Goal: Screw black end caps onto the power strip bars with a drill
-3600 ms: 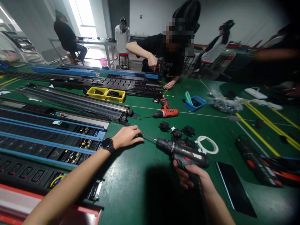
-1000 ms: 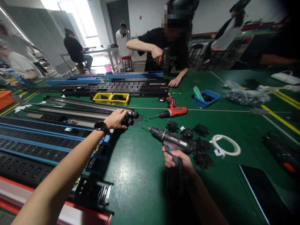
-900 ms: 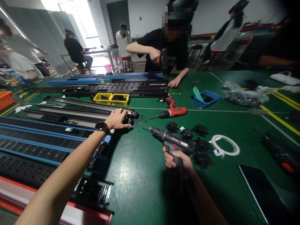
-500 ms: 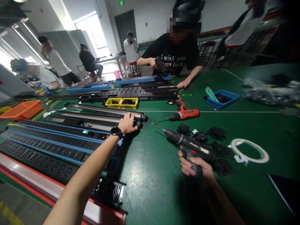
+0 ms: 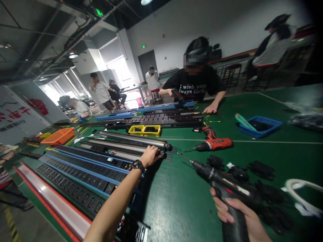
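Black plastic and metal make up the cordless drill (image 5: 222, 183), held at the lower right of the head view by the right hand (image 5: 239, 215), whose fingers wrap closed around the pistol grip; its long driver bit points up and left above the table (image 5: 176, 201). The drill looks rigid and moderately heavy toward the base of the grip, so the pistol grip is judged the correct holding point, never the chuck or bit. The left hand (image 5: 149, 156) reaches across with its fingers curled over the end of a long black power strip housing (image 5: 131, 145), beside the round black fittings on that end. This housing appears stiff, long and awkward to swing, and is best steadied at the end or lifted along its rails. Green matting covers the table and looks non-slip. Near the drill lie a red cordless drill (image 5: 214, 144), loose black plastic parts (image 5: 261, 169), yellow parts bins (image 5: 144, 130) and a blue tray (image 5: 259, 126). Across the table another person (image 5: 195, 82) works on a second strip with a drill, and other people stand or sit further back in the workshop.
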Motion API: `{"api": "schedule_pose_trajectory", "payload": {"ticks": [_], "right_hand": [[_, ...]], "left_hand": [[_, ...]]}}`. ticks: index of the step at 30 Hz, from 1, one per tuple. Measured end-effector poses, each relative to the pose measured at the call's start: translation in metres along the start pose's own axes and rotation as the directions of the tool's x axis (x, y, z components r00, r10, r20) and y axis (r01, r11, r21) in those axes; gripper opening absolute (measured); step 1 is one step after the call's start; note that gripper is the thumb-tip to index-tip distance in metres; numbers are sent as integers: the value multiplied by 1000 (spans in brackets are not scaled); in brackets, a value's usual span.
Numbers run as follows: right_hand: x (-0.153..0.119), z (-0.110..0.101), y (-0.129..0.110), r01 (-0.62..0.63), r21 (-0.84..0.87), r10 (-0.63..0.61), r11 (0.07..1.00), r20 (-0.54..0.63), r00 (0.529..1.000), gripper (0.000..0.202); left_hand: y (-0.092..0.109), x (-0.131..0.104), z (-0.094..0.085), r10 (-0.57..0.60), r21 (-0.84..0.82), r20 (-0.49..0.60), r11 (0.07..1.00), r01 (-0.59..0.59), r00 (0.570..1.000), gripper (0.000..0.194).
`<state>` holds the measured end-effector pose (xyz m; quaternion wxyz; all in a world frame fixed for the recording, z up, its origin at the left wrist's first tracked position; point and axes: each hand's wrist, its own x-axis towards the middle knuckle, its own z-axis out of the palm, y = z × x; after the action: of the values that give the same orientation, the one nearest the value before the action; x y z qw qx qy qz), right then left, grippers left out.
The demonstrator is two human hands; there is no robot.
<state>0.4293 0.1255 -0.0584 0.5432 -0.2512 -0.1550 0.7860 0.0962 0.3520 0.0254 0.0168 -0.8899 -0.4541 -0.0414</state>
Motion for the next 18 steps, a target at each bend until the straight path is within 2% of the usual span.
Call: {"api": "schedule_pose_trajectory", "payload": {"ticks": [5,10,15,18], "right_hand": [[1,-1,2,0,-9,0,1000,-24,1000,35],[1,-2,1,1,11,-1,1000,-15,1000,34],[1,-3,1,-1,27,1,1000,-2,1000,30],[2,-5,2,-6,21,6,1000,8,1000,28]], "left_hand": [[5,-7,6,10,76,-30,997,-8,1000,23],[8,-14,14,-21,72,-47,997,24,999,22],[10,-11,19,-16,48,-45,999,18,999,26],[10,-6,17,26,41,-38,999,-24,999,26]]}}
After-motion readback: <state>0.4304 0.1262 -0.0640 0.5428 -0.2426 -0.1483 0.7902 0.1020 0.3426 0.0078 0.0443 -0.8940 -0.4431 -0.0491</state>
